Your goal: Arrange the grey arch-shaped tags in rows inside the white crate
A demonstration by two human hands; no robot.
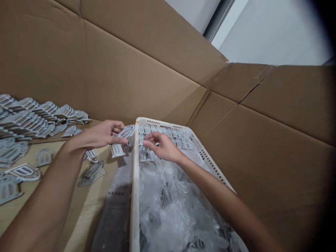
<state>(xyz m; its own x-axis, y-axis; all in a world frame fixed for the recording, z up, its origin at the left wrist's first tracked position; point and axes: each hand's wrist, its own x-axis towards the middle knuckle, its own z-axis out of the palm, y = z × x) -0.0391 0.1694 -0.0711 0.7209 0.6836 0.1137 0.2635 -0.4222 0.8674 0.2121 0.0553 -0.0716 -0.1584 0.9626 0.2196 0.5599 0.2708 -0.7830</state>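
Observation:
My left hand (103,134) pinches a flat grey-and-white arched piece (126,132) just left of the rim of a white perforated plastic crate (134,182). My right hand (160,146) reaches inside the crate, fingers curled onto small arched pieces (145,153) standing in rows at its far end. More rows of the same pieces (170,133) line the crate's back wall. Crumpled clear plastic film (173,206) fills the rest of the crate.
Stacks of the same flat pieces (39,117) lie in rows at the left on a cardboard surface, with loose ones (92,172) scattered nearer. Tall cardboard walls (262,147) enclose the back and right. A dark strip (115,210) lies beside the crate.

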